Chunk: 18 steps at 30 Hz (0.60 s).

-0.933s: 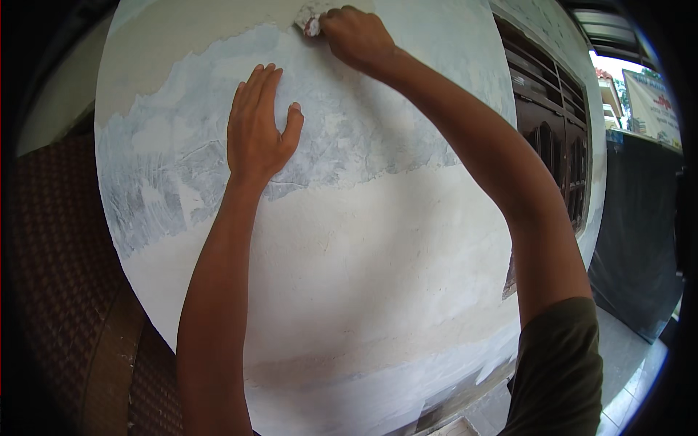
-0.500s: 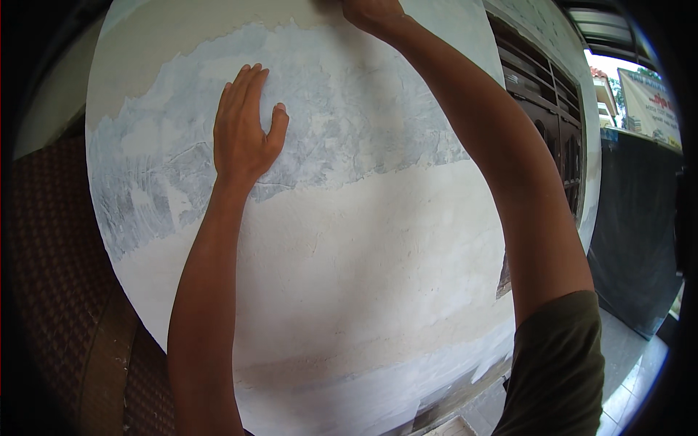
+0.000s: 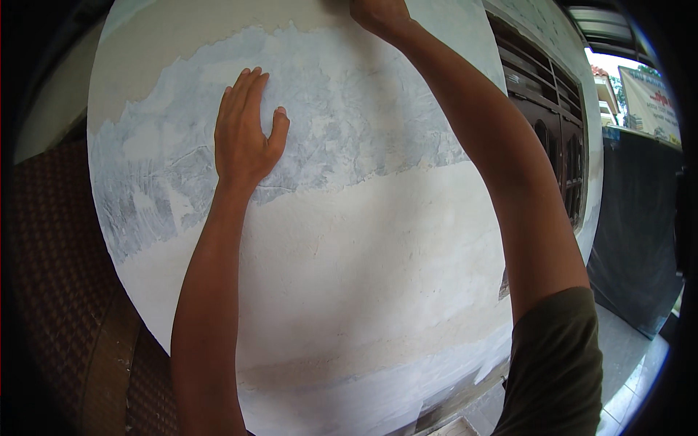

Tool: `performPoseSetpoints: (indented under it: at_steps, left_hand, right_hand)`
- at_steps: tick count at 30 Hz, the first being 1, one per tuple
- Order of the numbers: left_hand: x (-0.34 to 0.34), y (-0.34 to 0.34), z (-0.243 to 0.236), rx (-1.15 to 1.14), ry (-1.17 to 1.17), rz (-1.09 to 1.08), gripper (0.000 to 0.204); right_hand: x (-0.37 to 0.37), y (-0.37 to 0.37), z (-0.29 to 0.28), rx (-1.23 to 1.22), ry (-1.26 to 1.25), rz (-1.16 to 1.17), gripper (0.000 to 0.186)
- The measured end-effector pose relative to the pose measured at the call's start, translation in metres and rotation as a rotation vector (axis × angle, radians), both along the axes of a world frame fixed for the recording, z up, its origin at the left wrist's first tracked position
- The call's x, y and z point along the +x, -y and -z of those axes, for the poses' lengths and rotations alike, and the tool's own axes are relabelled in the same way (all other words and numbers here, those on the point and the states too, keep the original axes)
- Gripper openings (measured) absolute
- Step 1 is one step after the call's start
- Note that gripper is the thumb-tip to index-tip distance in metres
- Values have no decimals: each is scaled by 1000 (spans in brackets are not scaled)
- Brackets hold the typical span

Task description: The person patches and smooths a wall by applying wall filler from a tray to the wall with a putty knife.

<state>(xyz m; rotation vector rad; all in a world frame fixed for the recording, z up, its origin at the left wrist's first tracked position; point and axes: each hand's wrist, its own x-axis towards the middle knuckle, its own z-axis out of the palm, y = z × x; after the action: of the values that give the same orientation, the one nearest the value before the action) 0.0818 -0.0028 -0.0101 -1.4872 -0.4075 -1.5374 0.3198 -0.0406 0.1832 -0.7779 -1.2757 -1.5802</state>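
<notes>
Wall (image 3: 371, 247), coated white below, with a streaked blue-grey band (image 3: 334, 123) across its upper part, occupies the centre; to the right stand a black panel (image 3: 632, 225) and a brown louvred window (image 3: 547, 94). Left hand (image 3: 246, 138), released, fingers extended and thumb apart, lies flat over the band; right hand (image 3: 380, 13) is cut by the upper edge, its grip impossible to tell

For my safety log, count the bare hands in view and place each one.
2. The left hand is left of centre, in front of the wall's bluish-grey patch; the right hand is higher, right of centre, partly cut off by the top edge. No others show.
</notes>
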Motion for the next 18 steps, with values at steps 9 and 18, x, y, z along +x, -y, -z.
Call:
performPoseSetpoints:
  at_steps: [9,18]
  left_hand:
    - [-10,-3,4,-27,10,-13,52]
    - [1,1,0,-18,-7,8,51]
  right_hand:
    - [-16,23,112,-211,131,25,15]
    - [-10,1,-5,-185,-62,32,16]
